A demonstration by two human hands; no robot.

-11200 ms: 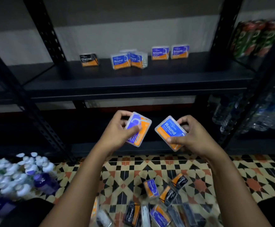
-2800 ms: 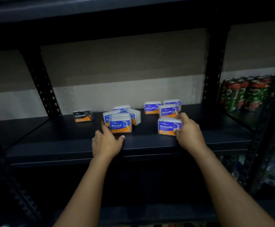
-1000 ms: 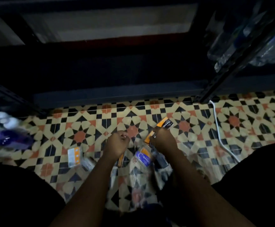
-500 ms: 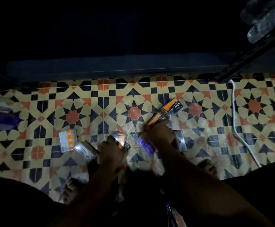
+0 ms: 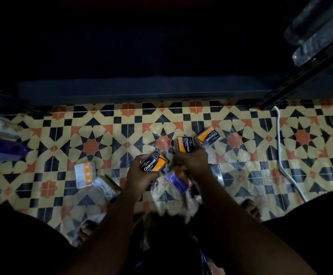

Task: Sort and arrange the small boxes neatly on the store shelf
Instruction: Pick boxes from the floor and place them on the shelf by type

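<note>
1. Since half a second ago, both of your hands have come up off the tiled floor (image 5: 102,135), each now carrying a box; the third Charcoal box (image 5: 208,137) lies where it lay, just beyond your right hand.
2. Largest item: the store shelf (image 5: 142,90). Only the dark front edge of its lowest level shows, along the top of the floor. The tier where the sorted boxes go is out of view.
3. Floor stock: several small boxes remain scattered. A purple Smooth box (image 5: 178,180) lies between your forearms; a pale box (image 5: 84,175) and a clear-sided box (image 5: 106,187) lie to your left.
4. Left hand (image 5: 142,175): fingers curled round a Charcoal box (image 5: 153,162), label up and tilted.
5. Right hand (image 5: 193,161): it grips a second Charcoal box (image 5: 185,144) by its near end — whether this box is fully off the floor, you cannot tell.
6. Other items: a white cable (image 5: 280,155) runs along the floor on your right; bottles (image 5: 316,30) sit in the next bay, upper right.
7. Step in hand — collecting the Charcoal variety from the floor pile. Judged from the boxes left, the task is partly done.
8. Next move: raise both boxes to the shelf and set them with the Charcoal group, labels facing front, edges flush. Keep varieties separate.
</note>
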